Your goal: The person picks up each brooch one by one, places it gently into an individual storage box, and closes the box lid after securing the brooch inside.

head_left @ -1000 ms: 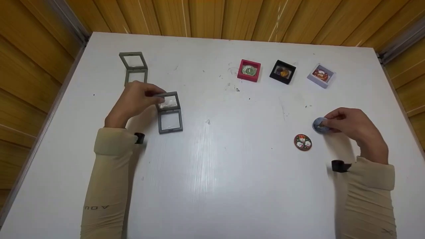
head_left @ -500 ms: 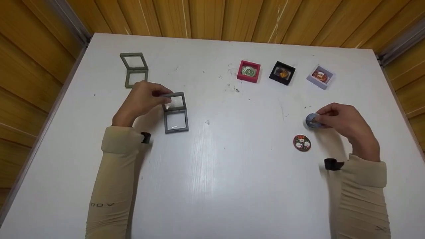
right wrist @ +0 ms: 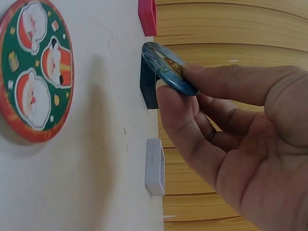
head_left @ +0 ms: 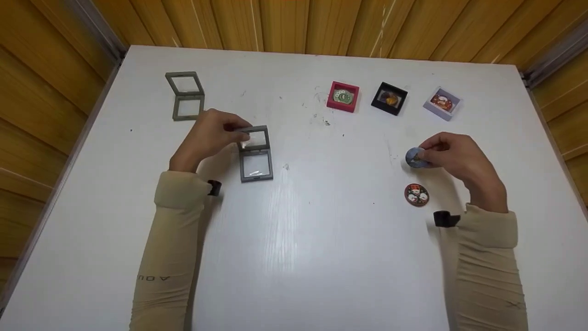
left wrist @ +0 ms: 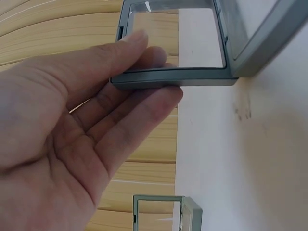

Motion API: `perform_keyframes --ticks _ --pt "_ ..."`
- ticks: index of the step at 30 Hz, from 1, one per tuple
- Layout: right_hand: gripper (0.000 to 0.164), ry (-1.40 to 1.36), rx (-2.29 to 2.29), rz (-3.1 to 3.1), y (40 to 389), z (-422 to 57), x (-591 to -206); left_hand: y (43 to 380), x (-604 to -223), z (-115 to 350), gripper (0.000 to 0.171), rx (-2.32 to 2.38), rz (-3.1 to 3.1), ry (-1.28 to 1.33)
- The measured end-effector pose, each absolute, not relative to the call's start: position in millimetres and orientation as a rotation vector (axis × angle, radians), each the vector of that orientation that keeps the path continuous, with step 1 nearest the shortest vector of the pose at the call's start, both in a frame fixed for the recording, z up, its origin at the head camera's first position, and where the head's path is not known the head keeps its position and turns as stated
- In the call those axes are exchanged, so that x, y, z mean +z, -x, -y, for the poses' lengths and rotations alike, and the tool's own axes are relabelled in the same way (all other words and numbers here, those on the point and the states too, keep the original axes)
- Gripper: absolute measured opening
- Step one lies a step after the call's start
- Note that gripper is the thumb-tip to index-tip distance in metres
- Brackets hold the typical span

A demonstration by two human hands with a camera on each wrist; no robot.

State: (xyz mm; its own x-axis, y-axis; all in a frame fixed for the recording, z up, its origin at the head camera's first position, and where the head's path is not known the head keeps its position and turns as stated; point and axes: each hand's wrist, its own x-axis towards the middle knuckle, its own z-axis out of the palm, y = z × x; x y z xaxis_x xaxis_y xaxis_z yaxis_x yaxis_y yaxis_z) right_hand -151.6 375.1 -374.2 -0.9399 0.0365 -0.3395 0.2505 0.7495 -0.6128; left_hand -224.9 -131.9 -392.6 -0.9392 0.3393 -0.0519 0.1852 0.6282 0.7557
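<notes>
My left hand (head_left: 213, 138) pinches the upper half of a grey hinged display case (head_left: 256, 165), thumb on its clear film. The case stands unfolded, and in the left wrist view its grey frame (left wrist: 178, 77) shows transparent film with nothing inside. Between thumb and fingers of my right hand (head_left: 459, 154) is a round blue badge (head_left: 414, 157), held tilted above the table. In the right wrist view the badge (right wrist: 166, 67) shows a glossy blue rim. Just below it in the head view lies a round Christmas badge (head_left: 417, 195) with Santa-like figures.
An olive hinged case (head_left: 188, 106) stands unfolded at the back left. A red case (head_left: 343, 96), a black case (head_left: 389, 98) and a lilac case (head_left: 442, 103) sit along the back right, each holding a round piece. Wood-panelled walls (head_left: 285, 27) border the white table (head_left: 321, 257).
My left hand has carried the grey case to the right. The right hand has brought the blue badge left and slightly farther from me, above the Christmas badge.
</notes>
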Motion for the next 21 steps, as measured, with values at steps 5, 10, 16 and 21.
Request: perform_keyframes --ticks 5,10,16,21 --pt "0.034 -0.184 -1.004 -2.648 153 -367 -374 225 -390 122 0.022 1.214 -2.641 -0.443" --pt "0.032 -0.184 -1.036 -2.633 155 -356 -375 226 -391 116 0.021 1.221 -2.625 -0.456" --pt "0.031 -0.170 -1.057 -2.625 158 -345 -374 229 -390 106 0.021 1.233 -2.613 -0.484" --pt "0.030 -0.172 -1.095 -2.605 160 -335 -374 230 -388 96 0.021 1.237 -2.596 -0.475"
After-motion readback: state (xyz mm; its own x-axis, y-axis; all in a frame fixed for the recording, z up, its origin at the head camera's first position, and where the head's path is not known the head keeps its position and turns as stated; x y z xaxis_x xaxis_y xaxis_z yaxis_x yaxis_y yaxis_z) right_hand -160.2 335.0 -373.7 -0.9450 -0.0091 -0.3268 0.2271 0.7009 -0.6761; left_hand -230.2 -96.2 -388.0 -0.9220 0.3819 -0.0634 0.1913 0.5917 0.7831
